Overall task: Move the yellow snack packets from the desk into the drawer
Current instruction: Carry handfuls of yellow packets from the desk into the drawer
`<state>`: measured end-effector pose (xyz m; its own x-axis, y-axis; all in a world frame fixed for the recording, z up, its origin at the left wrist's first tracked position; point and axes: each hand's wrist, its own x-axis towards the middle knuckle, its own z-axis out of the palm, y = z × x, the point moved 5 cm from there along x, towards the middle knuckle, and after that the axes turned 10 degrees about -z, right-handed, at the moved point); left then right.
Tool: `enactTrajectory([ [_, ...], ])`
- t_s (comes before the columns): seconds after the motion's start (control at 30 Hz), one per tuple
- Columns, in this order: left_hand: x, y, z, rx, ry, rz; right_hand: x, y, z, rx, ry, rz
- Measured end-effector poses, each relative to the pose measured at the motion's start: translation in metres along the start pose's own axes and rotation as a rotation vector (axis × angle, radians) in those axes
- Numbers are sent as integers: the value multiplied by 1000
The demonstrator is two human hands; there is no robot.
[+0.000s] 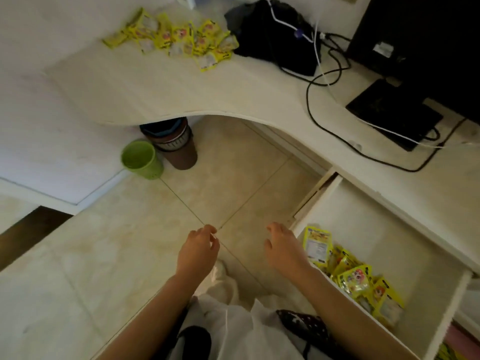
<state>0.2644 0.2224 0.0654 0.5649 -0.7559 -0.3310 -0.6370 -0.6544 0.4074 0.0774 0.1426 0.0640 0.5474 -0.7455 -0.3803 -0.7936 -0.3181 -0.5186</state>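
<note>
Several yellow snack packets [179,38] lie in a loose heap on the far left part of the white desk [181,87]. More yellow packets [355,276] lie inside the pulled-out white drawer [389,219] at the lower right. My left hand [198,249] hovers over the tiled floor, fingers loosely curled, holding nothing. My right hand [283,245] hangs just left of the drawer's near corner, fingers relaxed and empty. Both hands are well below the desk heap.
A black bag [272,35] with white and black cables [322,81] sits right of the heap. A dark monitor [420,35] and its base stand at the far right. Under the desk stand a green bin [141,159] and a brown bin [176,146].
</note>
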Motion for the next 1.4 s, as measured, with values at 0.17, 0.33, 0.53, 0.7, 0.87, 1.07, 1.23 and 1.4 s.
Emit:
enactTrajectory([
  [0.17, 57, -36, -40, 3, 33, -24, 58, -50, -2, -14, 8, -33],
  [0.33, 115, -60, -82, 11, 68, -11, 114, -95, -13, -43, 36, -50],
  [0.53, 180, -66, -119, 28, 117, 0, 178, -131, -42, -87, 92, -78],
  [0.7, 233, -51, -140, 14, 136, 29, 236, -147, -70, -94, 100, -100],
  [0.87, 291, -25, -155, -6, 152, 27, 299, -152, -100, -112, 103, -122],
  [1.07, 366, 5, -163, -14, 127, -25, 373, -150, -137, -102, 112, -148],
  [1.23, 419, 23, -172, -13, 113, -36, 431, -152, -167, -113, 81, -172],
  [1.4, 466, 35, -190, -18, 129, -50, 480, -158, -191, -125, 78, -178],
])
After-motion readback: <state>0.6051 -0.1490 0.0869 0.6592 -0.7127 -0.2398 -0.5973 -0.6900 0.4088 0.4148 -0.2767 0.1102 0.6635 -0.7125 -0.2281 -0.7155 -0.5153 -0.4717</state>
